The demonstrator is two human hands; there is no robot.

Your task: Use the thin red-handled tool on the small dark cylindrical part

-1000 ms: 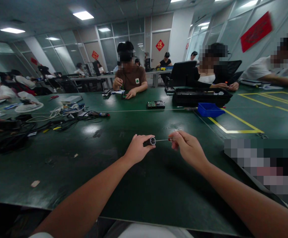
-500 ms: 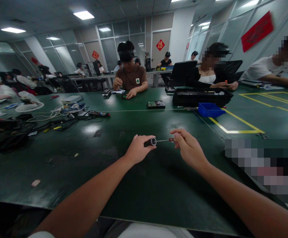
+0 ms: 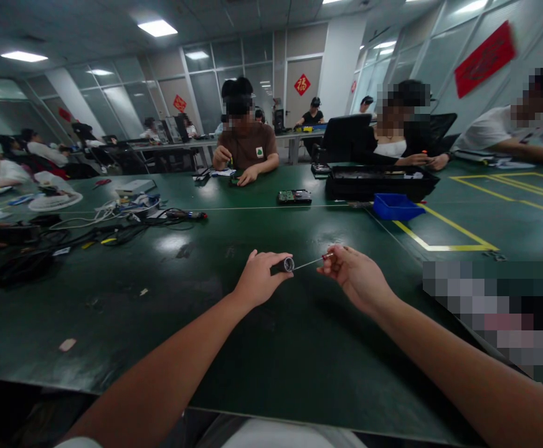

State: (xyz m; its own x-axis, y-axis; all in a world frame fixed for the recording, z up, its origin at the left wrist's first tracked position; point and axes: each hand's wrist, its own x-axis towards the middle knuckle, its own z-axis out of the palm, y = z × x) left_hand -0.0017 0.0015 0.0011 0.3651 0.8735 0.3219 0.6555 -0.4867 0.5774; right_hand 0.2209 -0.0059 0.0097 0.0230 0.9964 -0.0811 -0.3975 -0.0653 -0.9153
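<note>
My left grip [image 3: 258,280] is narrow around the black tube [image 3: 288,265], thumb and fingers pinching it from opposite sides, its ringed mouth showing. My right grip [image 3: 359,277] has the screwdriver [image 3: 309,264] by its reddish handle, in a fingertip pinch.

In the head view, I see the tube and the screwdriver between my hands, over the near part of the counter [image 3: 253,373]. The thin shaft slopes down to the lower edge of the tube's mouth; I can't tell whether its tip touches. The tube looks light and stiff to me, and its round wall could roll, so I'd hold the barrel, behind the rim. The screwdriver also seems light; its handle is the place to pinch. Beyond lie a board [image 3: 294,197] and a blue bin [image 3: 396,208].
</note>
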